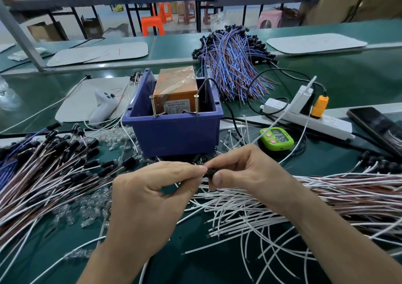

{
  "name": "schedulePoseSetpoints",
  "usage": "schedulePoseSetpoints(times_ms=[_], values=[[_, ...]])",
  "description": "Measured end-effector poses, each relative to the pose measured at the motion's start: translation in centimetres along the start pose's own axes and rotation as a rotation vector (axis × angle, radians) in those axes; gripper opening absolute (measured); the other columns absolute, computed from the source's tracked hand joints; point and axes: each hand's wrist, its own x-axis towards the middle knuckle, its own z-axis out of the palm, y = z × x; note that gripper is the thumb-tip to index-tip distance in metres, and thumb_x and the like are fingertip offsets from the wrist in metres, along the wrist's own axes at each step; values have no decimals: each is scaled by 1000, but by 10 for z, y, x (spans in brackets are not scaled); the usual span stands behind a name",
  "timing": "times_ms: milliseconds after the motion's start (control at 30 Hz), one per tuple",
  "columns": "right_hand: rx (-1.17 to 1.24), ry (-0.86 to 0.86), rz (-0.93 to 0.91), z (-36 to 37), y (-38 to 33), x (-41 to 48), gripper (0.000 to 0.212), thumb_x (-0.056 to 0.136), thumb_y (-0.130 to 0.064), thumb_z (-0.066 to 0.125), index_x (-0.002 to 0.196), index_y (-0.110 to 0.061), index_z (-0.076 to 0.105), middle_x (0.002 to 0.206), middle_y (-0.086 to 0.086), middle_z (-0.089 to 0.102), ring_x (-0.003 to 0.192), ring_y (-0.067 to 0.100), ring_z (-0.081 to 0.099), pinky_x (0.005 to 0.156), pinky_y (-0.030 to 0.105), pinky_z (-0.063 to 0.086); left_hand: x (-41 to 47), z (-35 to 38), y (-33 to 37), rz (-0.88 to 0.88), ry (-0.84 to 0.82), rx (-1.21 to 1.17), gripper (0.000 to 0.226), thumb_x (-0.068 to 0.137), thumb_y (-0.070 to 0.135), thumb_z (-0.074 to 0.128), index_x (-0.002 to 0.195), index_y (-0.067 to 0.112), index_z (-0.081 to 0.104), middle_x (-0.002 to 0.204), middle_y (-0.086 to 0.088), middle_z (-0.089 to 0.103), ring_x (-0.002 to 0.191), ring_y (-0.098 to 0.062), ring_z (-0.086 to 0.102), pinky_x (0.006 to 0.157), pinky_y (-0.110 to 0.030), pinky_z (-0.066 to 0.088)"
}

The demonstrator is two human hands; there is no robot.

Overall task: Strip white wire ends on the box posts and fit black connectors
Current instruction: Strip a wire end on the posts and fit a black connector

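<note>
On the green surface [348, 81], a blue bin [174, 131] holds an orange box [176, 81]. Left hand [152, 194] and right hand [245, 170] pinch one black connector [210, 172].

The green worktop [359, 83] holds a blue plastic bin [174, 133] in the middle, with a green timer [276, 139], a white power strip [322, 124] and a black phone [378, 125] to its right. On the left lies a big heap of wires with black connectors [50, 175], with small clear plastic bits [87, 209] scattered beside it, and at the front right lies a loose pile of white wires [245, 216] next to brown and white wires [359, 194]. Behind the bin sits a bundle of blue and brown wires [235, 64], and a pale mat [80, 103] lies to the bin's left.
</note>
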Motion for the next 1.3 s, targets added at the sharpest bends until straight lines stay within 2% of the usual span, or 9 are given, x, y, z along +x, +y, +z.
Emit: schedulePoseSetpoints(times_ms=[267, 367, 467, 667, 800, 967, 1100, 1200, 1300], values=[[-153, 2, -26, -3, -2, -2, 17, 86, -5, 74, 101, -7, 81, 82, 19, 75, 78, 15, 67, 75, 23, 54, -2, 1, 2, -139, -66, -11, 39, 70, 5, 91, 83, 40, 81, 79, 28, 75, 71, 4, 73, 67, -9, 53], [-140, 7, -30, -2, 0, 0, 15, 87, -9, 73, 99, -12, 82, 73, 8, 73, 72, 11, 65, 71, 20, 51, 1, 1, -3, -257, -70, -77, 39, 70, 10, 91, 84, 44, 81, 73, 22, 76, 67, -1, 74, 65, -12, 55], [-148, 24, -50, -1, 2, 1, 18, 89, -14, 70, 102, -11, 81, 70, 3, 71, 69, 10, 63, 69, 20, 50, 3, 0, -5, -305, -73, -128, 39, 72, 10, 90, 86, 45, 81, 72, 16, 77, 67, -7, 75, 65, -18, 58], [-213, 33, -62, -1, 1, 0, 16, 91, -17, 69, 100, -13, 81, 68, 4, 70, 68, 12, 63, 69, 23, 49, 4, 3, -4, -372, -65, -214, 35, 69, 9, 90, 82, 41, 83, 74, 11, 78, 69, -9, 76, 66, -15, 57], [-362, 23, -67, -1, -1, 0, 15, 93, -16, 66, 97, -17, 81, 65, 7, 67, 61, 12, 54, 58, 29, 41, 4, 4, -6, -438, -120, -243, 34, 70, 6, 89, 80, 38, 83, 75, 9, 79, 70, -10, 77, 67, -15, 56], [-489, 26, -83, 0, -3, -2, 17, 96, -16, 64, 92, -17, 80, 62, -1, 64, 53, 1, 46, 51, 15, 34, 1, 8, -7, -467, -92, -209, 37, 71, 6, 90, 79, 41, 83, 73, 10, 78, 68, -9, 76, 65, -15, 56], [-599, 44, -95, 3, -3, -3, 20, 98, -18, 64, 85, -22, 77, 61, -3, 61, 55, 6, 44, 52, 30, 37, 1, 10, -10, -522, -84, -220, 34, 72, 6, 89, 78, 39, 83, 73, 6, 78, 70, -14, 77, 68, -22, 60], [-607, 51, -92, 3, -7, -3, 20, 98, -16, 64, 83, -21, 76, 61, -1, 62, 53, 5, 43, 50, 24, 34, 4, 10, -11, -557, -101, -250, 32, 72, 4, 88, 77, 35, 84, 73, 1, 78, 70, -19, 77, 70, -28, 62], [-621, 50, -89, 1, -10, -3, 17, 98, -19, 64, 89, -19, 78, 66, 2, 67, 56, 17, 49, 53, 35, 39, 7, 8, -8, -559, -109, -235, 30, 71, 6, 89, 78, 35, 84, 72, 1, 78, 70, -20, 76, 70, -28, 62]])
